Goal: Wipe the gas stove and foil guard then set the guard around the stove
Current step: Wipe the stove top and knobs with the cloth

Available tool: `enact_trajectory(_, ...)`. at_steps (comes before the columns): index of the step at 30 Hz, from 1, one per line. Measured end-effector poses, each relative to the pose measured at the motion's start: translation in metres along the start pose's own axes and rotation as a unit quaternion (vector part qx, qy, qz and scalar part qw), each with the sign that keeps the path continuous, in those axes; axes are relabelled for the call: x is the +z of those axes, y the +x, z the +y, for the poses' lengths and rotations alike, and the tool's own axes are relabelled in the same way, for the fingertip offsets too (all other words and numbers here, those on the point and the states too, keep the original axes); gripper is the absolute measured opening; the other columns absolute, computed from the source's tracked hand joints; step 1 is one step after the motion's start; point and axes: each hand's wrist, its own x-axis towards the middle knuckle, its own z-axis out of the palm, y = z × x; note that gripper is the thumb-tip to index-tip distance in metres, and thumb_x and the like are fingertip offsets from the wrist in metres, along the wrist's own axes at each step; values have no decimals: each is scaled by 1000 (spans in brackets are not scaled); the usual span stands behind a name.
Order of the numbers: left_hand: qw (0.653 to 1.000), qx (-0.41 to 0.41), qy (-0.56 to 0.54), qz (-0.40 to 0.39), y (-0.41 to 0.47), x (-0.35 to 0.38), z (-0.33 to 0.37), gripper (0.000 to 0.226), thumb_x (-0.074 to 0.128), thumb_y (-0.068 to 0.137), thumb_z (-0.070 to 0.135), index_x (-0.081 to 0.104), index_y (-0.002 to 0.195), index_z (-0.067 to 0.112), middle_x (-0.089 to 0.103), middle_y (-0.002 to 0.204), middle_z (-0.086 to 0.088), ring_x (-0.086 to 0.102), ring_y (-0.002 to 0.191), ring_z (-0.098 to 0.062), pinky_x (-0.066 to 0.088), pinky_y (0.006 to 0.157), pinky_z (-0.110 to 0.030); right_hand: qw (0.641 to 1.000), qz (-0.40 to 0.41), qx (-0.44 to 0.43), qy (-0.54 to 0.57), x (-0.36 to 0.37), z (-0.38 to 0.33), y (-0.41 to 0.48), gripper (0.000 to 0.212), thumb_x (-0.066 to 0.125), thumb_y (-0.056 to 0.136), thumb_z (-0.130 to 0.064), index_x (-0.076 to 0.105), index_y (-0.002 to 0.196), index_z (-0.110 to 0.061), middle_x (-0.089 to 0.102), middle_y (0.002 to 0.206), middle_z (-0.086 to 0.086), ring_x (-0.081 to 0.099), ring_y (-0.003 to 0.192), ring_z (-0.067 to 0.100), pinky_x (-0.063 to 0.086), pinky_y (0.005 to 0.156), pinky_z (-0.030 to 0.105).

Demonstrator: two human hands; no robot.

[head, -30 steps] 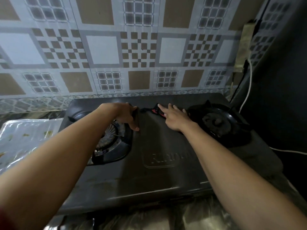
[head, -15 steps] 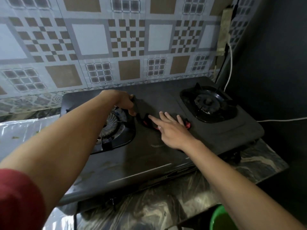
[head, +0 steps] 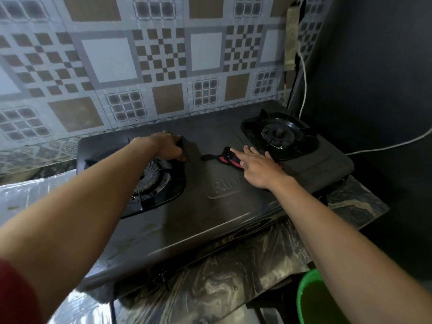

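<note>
The gas stove [head: 210, 218] is sitting across the marbled surface [head: 233, 288]. The foil guard [head: 21, 195] is lying flat at the surface's left edge, beside the stove and not yet standing around it. A black-and-red cloth [head: 230, 159] is stretching left to right over the stove's middle, between the left burner [head: 152, 181] and the right burner [head: 278, 134]. The left hand [head: 167, 146] is curling its fingers [head: 180, 157] round the cloth's dark left end. The right hand [head: 257, 167] is pressing straight, spread fingers on the right end. The wiping is probably running sideways, with the guard nearer the left hand. Embossed lettering [head: 223, 187] on the stove top is showing "Rin", the rest illegible. The front badge [head: 254, 226] is too small to read.
</note>
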Motion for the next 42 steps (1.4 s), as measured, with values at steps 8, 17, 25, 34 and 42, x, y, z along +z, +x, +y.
enact_trajectory(8,985,87,25,146,-88,25,44,80,46,86,72,20,155,40,3,166,-8,3,152,-29,6,116,-67,999,-1,-22,-33,-2,3,-4,60,28,105,-18,5,156,-37,7,165,6,2,152,22,0,119,57)
enact_trajectory(17,994,18,95,44,-150,73,74,120,40,60,97,13,157,32,1,166,3,-15,151,-28,-6,111,-73,999,-9,-34,-20,3,5,-22,61,30,103,-19,5,156,-37,0,166,7,-2,152,25,2,118,58)
enact_trajectory(25,997,-23,69,9,-158,77,87,131,53,50,96,7,157,36,6,165,11,-25,148,-29,-16,103,-78,998,0,-56,-41,13,-1,-57,64,32,102,-18,2,156,-35,2,165,10,0,152,27,3,118,61)
enact_trajectory(34,999,-31,8,13,-159,88,86,126,57,57,90,6,157,35,0,166,6,-15,151,-26,-10,110,-70,996,32,-78,-32,20,33,-82,56,24,105,-24,4,156,-38,5,166,6,2,152,22,2,119,56)
enact_trajectory(42,999,-29,-21,3,-156,90,87,124,62,63,83,2,158,30,-4,166,1,-9,152,-24,-1,117,-65,999,37,13,-28,10,59,-83,57,26,104,-27,4,156,-35,6,165,9,1,152,24,1,118,60)
